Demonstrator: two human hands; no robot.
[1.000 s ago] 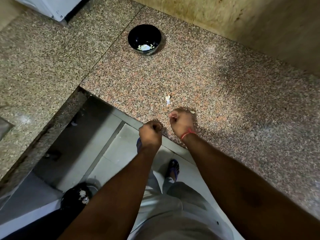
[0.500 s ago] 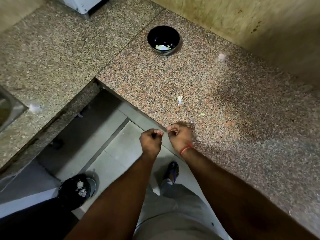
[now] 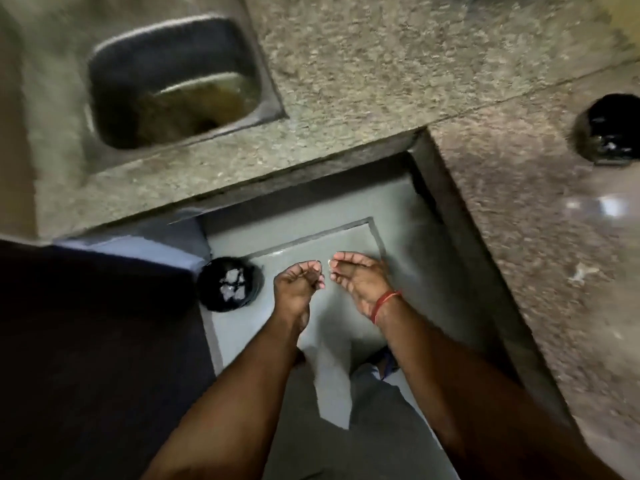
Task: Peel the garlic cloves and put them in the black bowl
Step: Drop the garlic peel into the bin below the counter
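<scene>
Turning left, both my hands now hang over the floor instead of the worktop, beside the black bin (image 3: 229,285).

My left hand (image 3: 298,285) and right hand (image 3: 360,279) are palm-up, fingers loosely curled; whether they pinch a papery skin is too blurred to tell. Likely I'm discarding peel. Glossy round black bowl (image 3: 606,129) sits far right on speckled granite worktop (image 3: 519,188); steel sink (image 3: 173,81) behind.

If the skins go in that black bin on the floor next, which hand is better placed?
Probably the left hand: it hangs right beside the black bin, while the right hand lies farther off, toward the counter. Whether either holds skins is unclear.
</scene>
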